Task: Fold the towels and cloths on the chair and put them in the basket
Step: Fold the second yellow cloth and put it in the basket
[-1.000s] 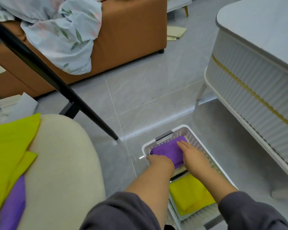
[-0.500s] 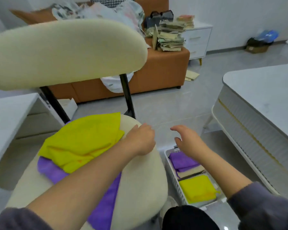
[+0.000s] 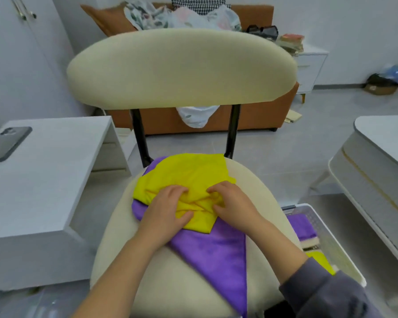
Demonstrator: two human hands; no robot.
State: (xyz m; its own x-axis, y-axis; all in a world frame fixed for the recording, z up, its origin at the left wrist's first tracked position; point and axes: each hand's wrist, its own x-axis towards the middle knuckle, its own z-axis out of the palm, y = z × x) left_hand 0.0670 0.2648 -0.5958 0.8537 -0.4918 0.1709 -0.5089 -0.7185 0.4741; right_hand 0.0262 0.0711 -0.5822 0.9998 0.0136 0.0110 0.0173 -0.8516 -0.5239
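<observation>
The step in hand looks like taking up the next piece. The fingers of the left hand [image 3: 168, 210] and right hand [image 3: 233, 203] curl into the yellow cloth [image 3: 184, 173], bunching it on the chair [image 3: 170, 283]. It lies rumpled, broadest side to side, with one corner pointing toward the wrists over the purple cloth [image 3: 211, 249]. The next move probably calls for lifting and spreading it. The basket [image 3: 319, 216] sits right of the right fingers.
</observation>
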